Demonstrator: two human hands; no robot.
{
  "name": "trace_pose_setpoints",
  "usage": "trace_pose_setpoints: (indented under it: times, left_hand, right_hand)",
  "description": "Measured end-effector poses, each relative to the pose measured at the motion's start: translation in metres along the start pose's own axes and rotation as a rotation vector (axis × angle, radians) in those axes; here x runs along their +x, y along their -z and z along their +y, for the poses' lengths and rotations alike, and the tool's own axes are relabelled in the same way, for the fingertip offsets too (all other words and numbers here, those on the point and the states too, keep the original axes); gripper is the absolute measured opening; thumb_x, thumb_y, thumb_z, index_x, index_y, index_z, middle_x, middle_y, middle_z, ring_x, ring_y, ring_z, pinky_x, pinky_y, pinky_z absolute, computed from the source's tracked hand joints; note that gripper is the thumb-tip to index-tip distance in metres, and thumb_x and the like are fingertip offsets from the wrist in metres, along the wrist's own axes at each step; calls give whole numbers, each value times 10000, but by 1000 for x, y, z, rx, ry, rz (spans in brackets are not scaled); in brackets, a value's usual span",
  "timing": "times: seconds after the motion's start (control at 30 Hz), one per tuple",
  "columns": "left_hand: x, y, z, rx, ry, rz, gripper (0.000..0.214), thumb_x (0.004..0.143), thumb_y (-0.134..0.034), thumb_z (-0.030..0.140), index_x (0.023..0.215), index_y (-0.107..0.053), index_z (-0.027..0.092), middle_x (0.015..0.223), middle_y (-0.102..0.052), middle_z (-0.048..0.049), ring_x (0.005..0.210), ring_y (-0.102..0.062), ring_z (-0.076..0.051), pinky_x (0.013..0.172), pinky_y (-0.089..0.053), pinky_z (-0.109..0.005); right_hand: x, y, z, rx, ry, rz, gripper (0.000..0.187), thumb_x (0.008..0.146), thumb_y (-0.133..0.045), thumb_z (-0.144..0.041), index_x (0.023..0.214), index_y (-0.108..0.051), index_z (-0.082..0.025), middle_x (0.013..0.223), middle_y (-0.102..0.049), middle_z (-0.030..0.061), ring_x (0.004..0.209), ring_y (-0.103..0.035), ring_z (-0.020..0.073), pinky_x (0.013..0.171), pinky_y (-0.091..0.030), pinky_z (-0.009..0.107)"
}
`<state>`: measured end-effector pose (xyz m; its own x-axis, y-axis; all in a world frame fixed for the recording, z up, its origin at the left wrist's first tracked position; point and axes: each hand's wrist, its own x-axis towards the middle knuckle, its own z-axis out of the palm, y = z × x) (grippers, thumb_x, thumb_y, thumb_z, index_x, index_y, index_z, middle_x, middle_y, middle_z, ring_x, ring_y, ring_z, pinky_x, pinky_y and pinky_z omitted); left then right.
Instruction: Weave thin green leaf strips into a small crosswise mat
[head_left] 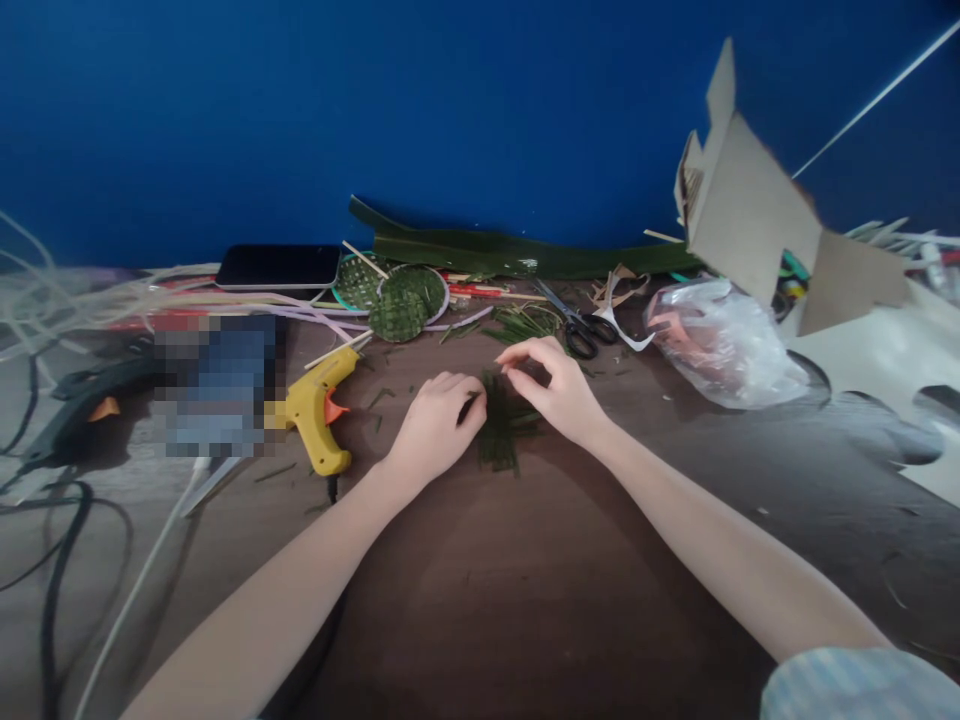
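Note:
A small mat of woven green leaf strips (501,432) lies on the brown table (525,600) between my hands. My left hand (436,425) rests on its left edge, fingers curled and pressing the strips. My right hand (556,385) is above its upper right part, thumb and fingers pinched on a strip. Loose green strips (525,322) lie just behind the mat.
A yellow glue gun (319,408) lies left of my hands, a black one (82,405) further left. Woven green discs (401,300), black scissors (579,328), a long leaf (517,255), a phone (279,266), a plastic bag (724,340) and cardboard (757,215) stand behind. Cables trail at left.

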<state>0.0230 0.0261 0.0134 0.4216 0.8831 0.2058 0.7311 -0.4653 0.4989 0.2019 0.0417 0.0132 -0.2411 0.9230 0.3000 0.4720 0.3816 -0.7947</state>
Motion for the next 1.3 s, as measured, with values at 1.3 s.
trace_pose_setpoints:
  times: [1.3]
  left_hand:
    - [0, -1, -1, -26, -13, 63, 164, 799, -446, 112, 767, -599, 164, 805, -670, -50, 788, -599, -194, 752, -475, -329]
  right_hand:
    - [3, -8, 8, -372, 10, -163, 255, 743, -599, -229, 979, -501, -231, 1190, -574, 77, 1155, -432, 285, 892, -337, 444]
